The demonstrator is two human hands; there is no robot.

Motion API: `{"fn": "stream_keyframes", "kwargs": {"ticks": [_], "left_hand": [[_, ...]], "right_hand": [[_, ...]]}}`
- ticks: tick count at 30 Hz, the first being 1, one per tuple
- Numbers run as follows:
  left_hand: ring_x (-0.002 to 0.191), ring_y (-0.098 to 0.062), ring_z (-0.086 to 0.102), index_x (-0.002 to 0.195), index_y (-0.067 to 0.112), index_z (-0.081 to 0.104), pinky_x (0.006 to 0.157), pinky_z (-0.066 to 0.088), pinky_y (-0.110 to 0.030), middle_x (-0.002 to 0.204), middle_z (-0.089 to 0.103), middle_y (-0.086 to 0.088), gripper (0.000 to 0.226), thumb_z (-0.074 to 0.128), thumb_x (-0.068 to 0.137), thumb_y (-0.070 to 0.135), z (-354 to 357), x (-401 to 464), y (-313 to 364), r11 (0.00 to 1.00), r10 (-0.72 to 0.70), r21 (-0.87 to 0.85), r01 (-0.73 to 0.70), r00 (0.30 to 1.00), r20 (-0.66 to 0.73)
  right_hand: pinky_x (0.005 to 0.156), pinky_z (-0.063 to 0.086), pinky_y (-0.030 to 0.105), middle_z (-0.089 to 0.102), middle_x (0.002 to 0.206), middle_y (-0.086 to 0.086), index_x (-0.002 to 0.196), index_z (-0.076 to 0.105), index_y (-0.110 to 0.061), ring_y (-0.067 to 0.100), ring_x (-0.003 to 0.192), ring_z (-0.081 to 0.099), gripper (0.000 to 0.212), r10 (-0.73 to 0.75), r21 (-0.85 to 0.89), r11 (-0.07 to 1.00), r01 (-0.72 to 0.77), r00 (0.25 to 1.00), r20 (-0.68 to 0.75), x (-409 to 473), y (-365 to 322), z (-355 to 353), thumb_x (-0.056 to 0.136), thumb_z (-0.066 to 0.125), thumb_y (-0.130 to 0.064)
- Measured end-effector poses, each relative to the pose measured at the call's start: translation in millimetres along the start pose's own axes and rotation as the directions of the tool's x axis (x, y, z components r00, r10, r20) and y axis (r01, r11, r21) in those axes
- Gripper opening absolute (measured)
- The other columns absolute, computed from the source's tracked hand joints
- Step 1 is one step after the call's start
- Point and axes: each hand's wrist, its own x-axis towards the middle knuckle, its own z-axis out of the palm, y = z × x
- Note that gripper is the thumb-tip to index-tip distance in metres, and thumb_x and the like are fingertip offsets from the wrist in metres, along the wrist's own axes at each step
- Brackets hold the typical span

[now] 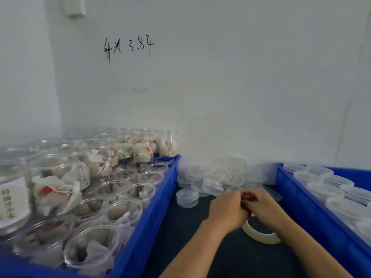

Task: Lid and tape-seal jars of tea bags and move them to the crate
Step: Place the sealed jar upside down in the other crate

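Both hands meet over the dark counter [180, 227] between two blue plastic crates. The left hand [226, 212] and the right hand [261, 207] press together, fingers [248, 195] curled inward at the same spot. Whether they pinch a tape end there is too blurred to tell.

One whitish roll of tape [261, 235] lies under the right wrist, tilted, its open hole facing up and toward the camera.

The left blue crate [152, 213] is packed with clear plastic jars of tea bags [56, 189], upright, mouths up, too many to count. Those nearest have no lids.

A loose heap of clear round lids [216, 177] sits by the white wall [220, 87].

The right blue crate [313, 213] holds at least eight lidded jars [325, 189], upright.
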Motion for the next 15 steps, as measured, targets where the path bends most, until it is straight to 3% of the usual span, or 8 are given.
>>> {"fn": "stream_keyframes", "kwargs": {"ticks": [2, 5, 8, 10, 12, 15], "left_hand": [[0.107, -0.026, 0.062, 0.127, 0.025, 0.057, 0.082, 0.048, -0.035, 0.118, 0.067, -0.006, 0.037, 0.057, 0.091, 0.025, -16, -2, -14, 0.997, -0.070, 0.032, 0.070, 0.998, 0.006], [0.088, -0.022, 0.062, 0.117, 0.019, 0.059, 0.066, 0.041, -0.031, 0.100, 0.065, -0.003, 0.028, 0.055, 0.090, 0.025, -50, 4, -34, 0.970, -0.215, 0.111, 0.218, 0.976, -0.035], [0.083, -0.026, 0.062, 0.102, 0.008, 0.061, 0.063, 0.042, -0.030, 0.090, 0.064, -0.009, 0.017, 0.052, 0.090, 0.017, -94, 20, -57, 0.949, -0.300, 0.083, 0.303, 0.953, -0.046], [0.087, -0.029, 0.063, 0.093, 0.005, 0.063, 0.069, 0.044, -0.032, 0.090, 0.065, -0.014, 0.013, 0.053, 0.090, 0.012, -122, 32, -74, 0.938, -0.346, 0.021, 0.347, 0.937, -0.043], [0.081, -0.023, 0.060, 0.095, 0.005, 0.067, 0.070, 0.046, -0.031, 0.086, 0.064, -0.009, 0.014, 0.054, 0.092, 0.009, -145, 43, -95, 0.908, -0.414, -0.100, 0.407, 0.908, -0.062], [0.081, -0.023, 0.062, 0.103, 0.000, 0.068, 0.073, 0.051, -0.033, 0.101, 0.070, -0.018, 0.016, 0.058, 0.091, 0.005, -168, 53, -129, 0.816, -0.539, -0.323, 0.479, 0.832, -0.129]], "right_hand": [[0.058, 0.047, 0.019, 0.069, 0.088, 0.008, 0.103, 0.066, -0.002, 0.014, 0.076, 0.063, 0.017, -0.003, 0.080, 0.997, 0.002, 1.000, 0.016, 9, -12, 21, 0.092, 0.054, 0.004], [0.064, 0.050, 0.022, 0.066, 0.090, 0.011, 0.105, 0.063, -0.001, 0.017, 0.078, 0.060, 0.015, -0.022, 0.187, 0.982, 0.017, 0.999, 0.025, 27, -43, 50, 0.095, 0.052, 0.000], [0.082, 0.053, 0.043, 0.064, 0.100, 0.019, 0.109, 0.061, -0.002, 0.024, 0.085, 0.059, 0.017, -0.033, 0.378, 0.926, 0.009, 0.998, 0.059, 48, -80, 75, 0.097, 0.051, -0.005], [0.083, 0.054, 0.048, 0.063, 0.096, 0.015, 0.110, 0.061, -0.005, 0.024, 0.083, 0.060, 0.016, -0.031, 0.496, 0.868, -0.021, 0.995, 0.096, 63, -102, 91, 0.097, 0.051, -0.007], [0.082, 0.053, 0.044, 0.066, 0.096, 0.012, 0.113, 0.060, -0.006, 0.021, 0.083, 0.062, 0.019, -0.045, 0.564, 0.825, -0.038, 0.990, 0.133, 80, -119, 106, 0.096, 0.050, -0.005], [0.078, 0.053, 0.038, 0.065, 0.099, 0.010, 0.116, 0.057, -0.010, 0.017, 0.082, 0.062, 0.024, -0.067, 0.605, 0.793, -0.072, 0.977, 0.204, 110, -134, 129, 0.096, 0.047, -0.002]]}}
